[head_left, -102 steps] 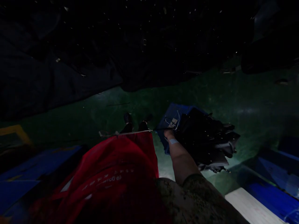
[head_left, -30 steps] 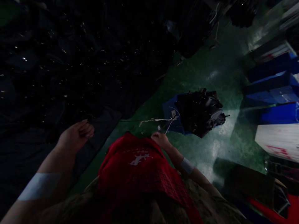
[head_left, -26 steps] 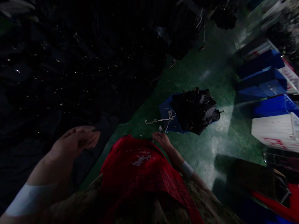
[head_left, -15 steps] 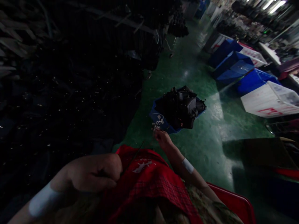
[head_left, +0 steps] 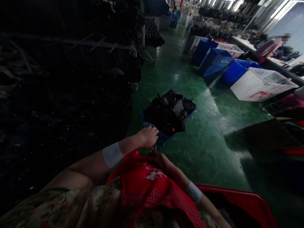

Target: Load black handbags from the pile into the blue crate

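Note:
My left hand (head_left: 148, 136) is stretched forward, closed, near the near edge of a blue bin (head_left: 163, 138). Just below it, in front of the red apron (head_left: 142, 177), my right hand (head_left: 159, 158) is closed too. A small dark metallic piece shows between the two hands, too dim to name. What either hand grips cannot be made out. The bin stands on the floor, heaped with black bags (head_left: 169, 110) that carry straps and shiny fittings.
Black goods (head_left: 71, 120) with glinting fittings fill the left side. Blue bins (head_left: 215, 63) and a white bin (head_left: 263, 85) line the right, with a person (head_left: 268, 49) leaning at a table behind. A red tub (head_left: 256, 198) stands close at my right. Green floor (head_left: 201, 142) runs between.
My left hand has swung forward and right, up to the bin's edge. My right hand has drawn back toward the apron. The view has turned, and the bin appears further left.

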`<state>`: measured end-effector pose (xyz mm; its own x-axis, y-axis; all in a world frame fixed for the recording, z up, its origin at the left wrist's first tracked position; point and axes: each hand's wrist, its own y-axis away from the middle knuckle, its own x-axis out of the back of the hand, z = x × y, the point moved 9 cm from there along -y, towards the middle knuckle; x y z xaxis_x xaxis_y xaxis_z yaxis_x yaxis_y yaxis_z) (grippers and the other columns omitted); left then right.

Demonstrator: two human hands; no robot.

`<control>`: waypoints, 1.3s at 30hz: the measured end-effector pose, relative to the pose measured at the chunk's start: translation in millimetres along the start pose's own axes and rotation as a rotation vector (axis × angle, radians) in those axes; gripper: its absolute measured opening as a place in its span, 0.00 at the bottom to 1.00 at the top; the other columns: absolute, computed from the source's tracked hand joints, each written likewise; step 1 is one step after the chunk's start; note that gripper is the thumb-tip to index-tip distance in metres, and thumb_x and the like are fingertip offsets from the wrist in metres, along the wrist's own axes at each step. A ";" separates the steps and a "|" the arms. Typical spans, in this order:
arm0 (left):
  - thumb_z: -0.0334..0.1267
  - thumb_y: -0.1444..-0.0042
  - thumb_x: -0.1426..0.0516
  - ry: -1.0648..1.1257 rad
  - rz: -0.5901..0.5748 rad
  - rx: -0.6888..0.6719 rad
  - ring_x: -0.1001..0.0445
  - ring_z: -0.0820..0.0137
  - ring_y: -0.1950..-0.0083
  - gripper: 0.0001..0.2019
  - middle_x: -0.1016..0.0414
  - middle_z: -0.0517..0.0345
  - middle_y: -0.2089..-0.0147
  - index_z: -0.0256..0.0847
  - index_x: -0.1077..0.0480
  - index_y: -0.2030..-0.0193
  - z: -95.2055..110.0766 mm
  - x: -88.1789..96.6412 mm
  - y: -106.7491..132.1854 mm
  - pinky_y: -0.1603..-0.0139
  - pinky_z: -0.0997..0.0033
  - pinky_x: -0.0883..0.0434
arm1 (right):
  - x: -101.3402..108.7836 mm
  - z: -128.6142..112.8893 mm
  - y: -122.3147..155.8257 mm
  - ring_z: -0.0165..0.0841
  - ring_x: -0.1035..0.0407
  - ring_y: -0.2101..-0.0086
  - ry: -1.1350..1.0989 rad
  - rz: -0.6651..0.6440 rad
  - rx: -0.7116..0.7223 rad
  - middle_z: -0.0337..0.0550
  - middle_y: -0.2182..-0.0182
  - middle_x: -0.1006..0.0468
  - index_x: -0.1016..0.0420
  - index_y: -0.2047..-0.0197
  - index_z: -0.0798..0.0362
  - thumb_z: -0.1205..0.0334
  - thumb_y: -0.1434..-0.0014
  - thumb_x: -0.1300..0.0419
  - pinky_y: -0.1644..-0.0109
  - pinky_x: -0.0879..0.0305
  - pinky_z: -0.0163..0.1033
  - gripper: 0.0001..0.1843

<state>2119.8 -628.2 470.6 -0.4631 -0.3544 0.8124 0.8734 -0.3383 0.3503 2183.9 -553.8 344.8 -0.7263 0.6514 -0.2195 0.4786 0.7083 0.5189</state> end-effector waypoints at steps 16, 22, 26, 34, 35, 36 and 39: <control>0.45 0.39 0.50 0.023 -0.427 -0.352 0.35 0.72 0.73 0.16 0.29 0.55 0.73 0.37 0.27 0.69 -16.3 -74.5 -147.4 0.73 0.72 0.49 | 187.9 -37.3 28.9 0.31 0.34 0.66 0.473 0.574 0.091 0.46 0.66 0.26 0.23 0.63 0.57 0.67 0.45 0.50 0.59 0.38 0.37 0.14; 0.50 0.44 0.47 0.308 -0.595 -0.376 0.42 0.74 0.76 0.19 0.38 0.57 0.76 0.34 0.32 0.71 27.9 -75.1 -204.9 0.75 0.73 0.49 | 284.1 -32.2 53.5 0.32 0.31 0.55 0.452 0.942 0.207 0.47 0.53 0.24 0.23 0.58 0.55 0.74 0.57 0.54 0.47 0.36 0.39 0.26; 0.62 0.47 0.45 0.721 -0.811 -0.217 0.41 0.75 0.78 0.27 0.38 0.60 0.77 0.33 0.34 0.65 57.8 -71.7 -244.2 0.78 0.75 0.44 | 389.5 11.5 123.7 0.29 0.31 0.70 0.145 1.271 0.073 0.44 0.67 0.25 0.23 0.59 0.58 0.68 0.64 0.55 0.65 0.36 0.34 0.30; 0.63 0.44 0.50 0.487 -0.738 0.230 0.42 0.75 0.81 0.27 0.42 0.61 0.81 0.37 0.39 0.72 67.0 -85.7 -329.2 0.78 0.75 0.43 | 585.3 117.4 195.6 0.23 0.40 0.79 -0.081 1.206 -0.103 0.46 0.70 0.24 0.24 0.51 0.62 0.66 0.57 0.52 0.76 0.47 0.29 0.31; 0.60 0.42 0.50 0.365 -0.795 0.271 0.41 0.75 0.80 0.24 0.41 0.60 0.80 0.37 0.39 0.72 68.7 -93.0 -333.4 0.77 0.75 0.41 | 600.2 128.0 193.6 0.23 0.39 0.79 -0.105 1.161 -0.117 0.47 0.68 0.23 0.25 0.49 0.62 0.65 0.54 0.51 0.76 0.45 0.29 0.29; 0.56 0.41 0.50 0.223 -0.849 0.301 0.40 0.74 0.79 0.22 0.39 0.59 0.79 0.37 0.38 0.71 70.0 -99.1 -337.7 0.76 0.75 0.41 | 612.8 137.7 190.6 0.23 0.38 0.78 -0.121 1.112 -0.142 0.49 0.65 0.22 0.26 0.47 0.62 0.65 0.50 0.51 0.75 0.43 0.29 0.28; 0.47 0.38 0.50 -0.149 -0.918 0.363 0.38 0.72 0.77 0.16 0.36 0.57 0.77 0.36 0.35 0.70 74.8 -106.9 -357.4 0.73 0.73 0.41 | 641.7 157.8 182.2 0.24 0.33 0.76 -0.096 0.979 -0.247 0.52 0.55 0.22 0.29 0.44 0.60 0.61 0.43 0.47 0.71 0.37 0.32 0.25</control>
<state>1868.4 -404.1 293.5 -0.9799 0.0322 0.1971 0.1914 -0.1304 0.9728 1883.0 36.2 168.1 -0.0210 0.9424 0.3339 0.7188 -0.2179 0.6602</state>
